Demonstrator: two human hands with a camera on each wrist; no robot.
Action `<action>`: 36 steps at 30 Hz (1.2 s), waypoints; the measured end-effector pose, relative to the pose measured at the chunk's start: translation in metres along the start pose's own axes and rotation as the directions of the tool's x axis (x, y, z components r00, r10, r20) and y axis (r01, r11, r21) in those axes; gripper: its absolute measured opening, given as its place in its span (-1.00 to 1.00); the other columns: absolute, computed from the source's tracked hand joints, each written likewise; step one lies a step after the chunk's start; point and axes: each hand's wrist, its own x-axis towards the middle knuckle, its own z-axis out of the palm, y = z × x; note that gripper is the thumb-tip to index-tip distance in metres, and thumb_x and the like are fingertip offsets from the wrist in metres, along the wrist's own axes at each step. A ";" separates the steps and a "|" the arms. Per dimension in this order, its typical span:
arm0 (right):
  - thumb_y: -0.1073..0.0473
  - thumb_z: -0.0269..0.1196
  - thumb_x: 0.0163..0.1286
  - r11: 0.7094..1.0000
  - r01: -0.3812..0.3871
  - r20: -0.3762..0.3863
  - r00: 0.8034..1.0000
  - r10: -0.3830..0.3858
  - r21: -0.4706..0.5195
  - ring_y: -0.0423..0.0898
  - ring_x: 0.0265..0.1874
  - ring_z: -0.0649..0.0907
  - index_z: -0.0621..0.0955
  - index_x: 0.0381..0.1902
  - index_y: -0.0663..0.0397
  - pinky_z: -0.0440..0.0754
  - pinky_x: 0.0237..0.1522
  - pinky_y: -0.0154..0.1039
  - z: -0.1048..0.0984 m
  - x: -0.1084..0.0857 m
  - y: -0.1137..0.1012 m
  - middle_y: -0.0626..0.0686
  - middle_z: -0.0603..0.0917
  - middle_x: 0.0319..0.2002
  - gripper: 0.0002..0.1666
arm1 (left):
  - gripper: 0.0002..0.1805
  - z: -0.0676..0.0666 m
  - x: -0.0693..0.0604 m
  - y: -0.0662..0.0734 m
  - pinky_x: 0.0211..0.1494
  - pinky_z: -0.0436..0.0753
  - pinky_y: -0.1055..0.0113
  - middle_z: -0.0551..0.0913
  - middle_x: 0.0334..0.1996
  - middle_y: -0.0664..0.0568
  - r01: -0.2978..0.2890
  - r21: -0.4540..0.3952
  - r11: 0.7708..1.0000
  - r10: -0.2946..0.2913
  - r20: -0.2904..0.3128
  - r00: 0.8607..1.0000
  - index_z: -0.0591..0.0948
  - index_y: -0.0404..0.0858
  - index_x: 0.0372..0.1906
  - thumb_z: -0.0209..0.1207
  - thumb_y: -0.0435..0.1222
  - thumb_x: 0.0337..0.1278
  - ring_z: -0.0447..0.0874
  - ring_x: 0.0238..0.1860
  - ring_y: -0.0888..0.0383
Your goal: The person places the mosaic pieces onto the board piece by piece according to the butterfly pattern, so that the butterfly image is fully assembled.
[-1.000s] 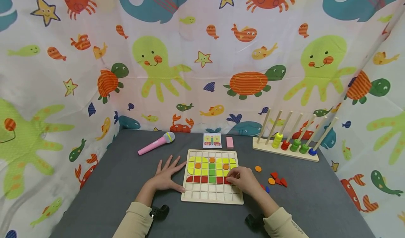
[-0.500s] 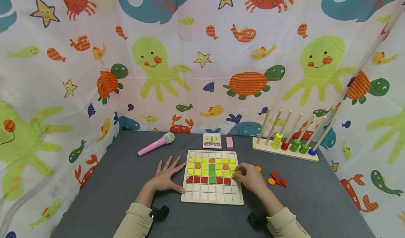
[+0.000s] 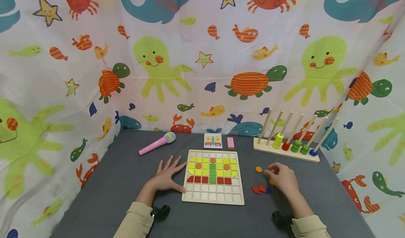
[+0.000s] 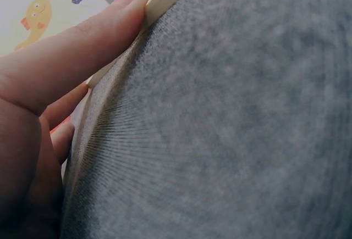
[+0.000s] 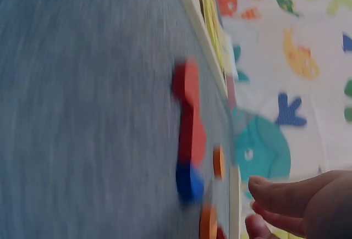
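Observation:
A wooden grid board (image 3: pixel 212 196) lies on the dark table, bearing yellow, green, orange and red flat pieces. Spread wide, my left hand (image 3: pixel 166 177) is at its left side, the thumb touching the frame's edge. In the left wrist view the thumb (image 4: pixel 104 38) lies along the board's pale edge. Off to the right, my right hand (image 3: pixel 283 178) hovers over loose pieces with relaxed fingers. I see nothing between the fingers. Partly hidden beneath it is an orange disc (image 3: pixel 271 182). Close by lie red pieces (image 3: pixel 256 190), a blue piece (image 3: pixel 268 190) and another orange disc (image 3: pixel 259 169).
Behind the board stand a printed pattern card (image 3: pixel 213 140) and a pink block (image 3: pixel 230 143). A pink toy microphone (image 3: pixel 156 143) lies at the back left. A peg stand (image 3: pixel 286 150) with coloured rings is at the back right, before a patterned curtain (image 3: pixel 202 87).
My right hand has left the board's red row and moved right over the loose pieces. Red and blue pieces it had covered now show. My left hand has stayed in place.

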 end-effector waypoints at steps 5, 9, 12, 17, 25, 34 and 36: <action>-0.17 0.37 0.32 0.990 -0.131 0.004 0.991 0.132 -0.056 0.13 -0.28 0.63 0.62 -0.02 0.30 0.59 -0.31 0.04 -0.018 -0.001 0.023 0.27 0.70 -0.19 -0.38 | 0.28 -0.001 0.001 0.002 0.46 -0.56 -0.38 -0.11 0.66 0.02 0.001 0.000 1.000 -0.001 0.007 1.000 0.14 0.21 0.60 0.45 0.38 -0.38 -0.48 0.63 -0.22; -0.24 0.36 0.31 0.977 -0.191 0.049 0.979 0.196 -0.089 0.12 -0.32 0.59 0.61 -0.05 0.36 0.58 -0.36 -0.02 -0.022 0.001 0.030 0.28 0.66 -0.23 -0.29 | 0.28 -0.002 -0.001 0.002 0.47 -0.56 -0.36 -0.11 0.66 0.05 0.015 0.013 1.000 -0.015 0.006 1.000 0.13 0.23 0.60 0.44 0.39 -0.38 -0.47 0.63 -0.21; -0.22 0.34 0.33 0.978 -0.191 0.063 0.978 0.197 -0.085 0.08 -0.35 0.58 0.64 -0.11 0.34 0.54 -0.40 -0.09 -0.023 0.000 0.031 0.22 0.66 -0.30 -0.35 | 0.28 -0.002 -0.001 0.002 0.47 -0.55 -0.37 -0.11 0.66 0.04 0.011 0.005 1.000 -0.011 0.003 1.000 0.14 0.22 0.59 0.45 0.38 -0.39 -0.47 0.63 -0.21; -0.22 0.35 0.33 0.980 -0.179 0.084 0.979 0.186 -0.090 0.03 -0.40 0.55 0.67 -0.20 0.27 0.49 -0.43 -0.14 -0.020 0.002 0.028 0.15 0.65 -0.36 -0.41 | 0.27 -0.001 0.000 0.003 0.47 -0.56 -0.36 -0.11 0.66 0.04 0.006 0.003 1.000 -0.006 0.008 1.000 0.13 0.23 0.60 0.44 0.38 -0.37 -0.48 0.63 -0.21; -0.04 0.41 0.33 0.997 -0.071 0.060 0.996 0.070 0.020 -0.01 -0.40 0.57 0.70 -0.21 0.17 0.47 -0.41 -0.20 -0.005 0.007 0.016 0.09 0.71 -0.34 -0.65 | 0.28 -0.001 0.000 0.003 0.47 -0.58 -0.35 -0.13 0.66 0.06 0.019 0.016 1.000 -0.019 0.015 1.000 0.12 0.24 0.60 0.45 0.38 -0.38 -0.49 0.64 -0.18; 0.08 0.49 0.24 0.975 0.130 0.165 0.973 -0.160 0.180 -0.14 -0.43 0.57 0.76 -0.21 0.02 0.55 -0.38 -0.30 0.037 -0.004 -0.046 -0.08 0.73 -0.41 -0.79 | 0.29 -0.002 0.000 0.003 0.47 -0.55 -0.36 -0.11 0.66 0.01 0.004 0.011 1.000 -0.004 0.011 1.000 0.14 0.19 0.60 0.46 0.37 -0.37 -0.47 0.63 -0.21; 0.10 0.50 0.21 0.970 0.142 0.179 0.968 -0.178 0.196 -0.15 -0.44 0.56 0.76 -0.26 -0.03 0.54 -0.40 -0.32 0.048 -0.007 -0.055 -0.12 0.72 -0.44 -0.83 | 0.30 -0.002 0.000 0.002 0.47 -0.56 -0.35 -0.11 0.66 0.00 0.003 0.006 1.000 -0.003 0.017 1.000 0.13 0.17 0.61 0.45 0.37 -0.37 -0.48 0.63 -0.21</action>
